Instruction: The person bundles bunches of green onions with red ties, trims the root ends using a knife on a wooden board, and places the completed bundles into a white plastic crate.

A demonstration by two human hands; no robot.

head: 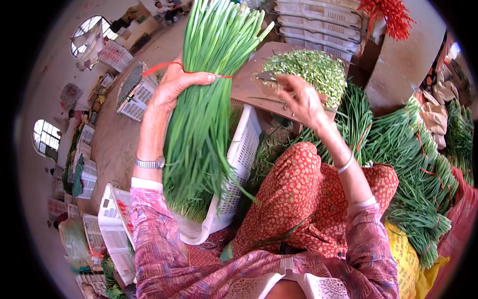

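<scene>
My left hand (183,84) grips a thick bundle of green garlic chives (213,48) around its middle, thumb across the front. A red tie (224,76) circles the bundle at my thumb, its loose end sticking out to the left. The pale cut ends point up and away; the leaf tips hang over a white plastic crate (239,164) with more chives inside. My right hand (300,99) hovers with fingers apart over a brown board (254,89). Under it a dark blade (266,76), apparently a knife's, lies by a heap of chopped stem ends (308,67).
Tied chive bundles (407,138) are heaped at my right, beside a yellow sack (401,258). Stacked white crates (317,30) stand beyond the board. Red ties (390,18) hang at the upper right. Another crate (115,224) is at my left. A person (168,10) sits far off.
</scene>
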